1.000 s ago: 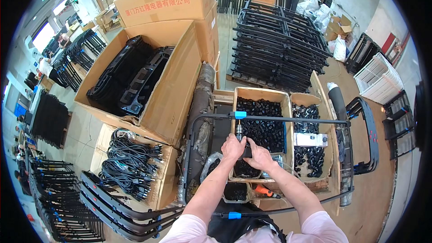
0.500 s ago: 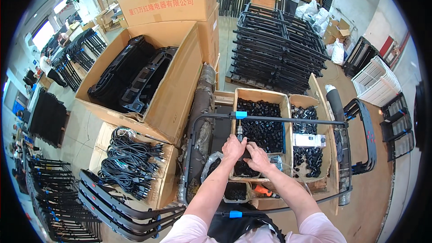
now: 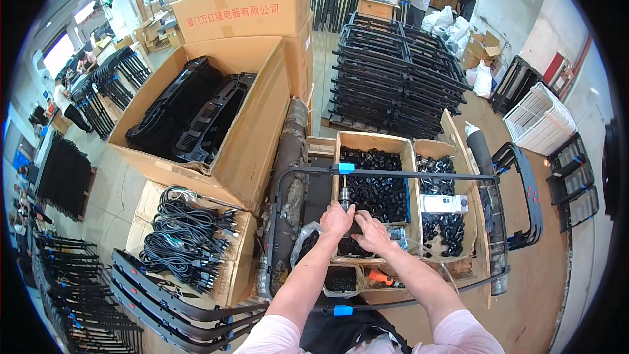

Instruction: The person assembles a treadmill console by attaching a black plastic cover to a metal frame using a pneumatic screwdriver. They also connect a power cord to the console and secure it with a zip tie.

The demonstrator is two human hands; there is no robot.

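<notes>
A black rectangular tube frame [image 3: 419, 175] with blue pieces on its bars lies across the bench before me. My left hand [image 3: 337, 221] is closed around the front of a power drill [image 3: 344, 196], just behind its metal chuck. From the chuck a thin bit points away from me, toward the blue piece [image 3: 346, 168] on the frame's far bar. Whether the tip touches the bar I cannot tell. My right hand [image 3: 372, 233] is closed on the drill's rear part, which the fingers mostly hide.
Beyond and right of my hands, cardboard-lined bins hold small black parts [image 3: 377, 190]; a white box [image 3: 444, 204] rests in one. Near my body are an orange-handled tool [image 3: 383, 278] and a small tub [image 3: 344, 280]. Coiled cables [image 3: 187, 239] and a big carton [image 3: 262, 111] stand left.
The drill and both hands have drawn slightly back toward me, and more of the bit shows between chuck and far bar. The view has shifted a little.
</notes>
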